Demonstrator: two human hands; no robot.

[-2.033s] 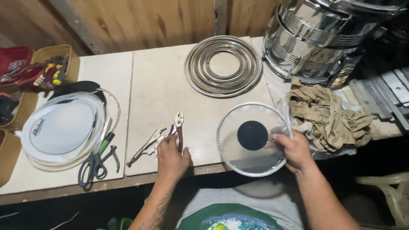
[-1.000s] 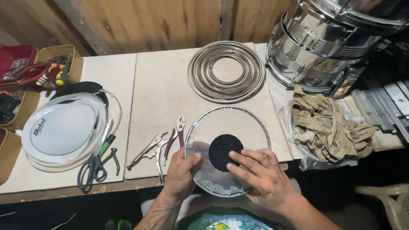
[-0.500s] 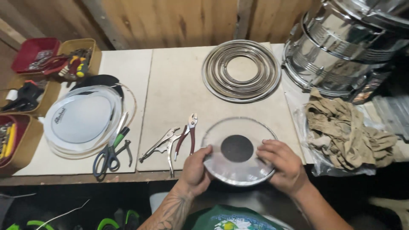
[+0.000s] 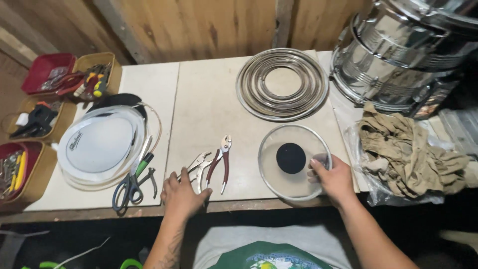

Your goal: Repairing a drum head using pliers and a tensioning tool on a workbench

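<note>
Right hand (image 4: 334,179) grips the clear drumhead (image 4: 294,162) by its near rim, flat on the tabletop (image 4: 209,104). Left hand (image 4: 183,194), fingers spread and released, rests on the locking pliers (image 4: 196,167); red pliers (image 4: 221,162) just beside, scissors (image 4: 132,182) farther left, hoops (image 4: 282,83) beyond.

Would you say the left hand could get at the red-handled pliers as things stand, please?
Probably yes: the left hand lies on the locking pliers, and the red-handled pliers lie right beside them with nothing on top.
</note>
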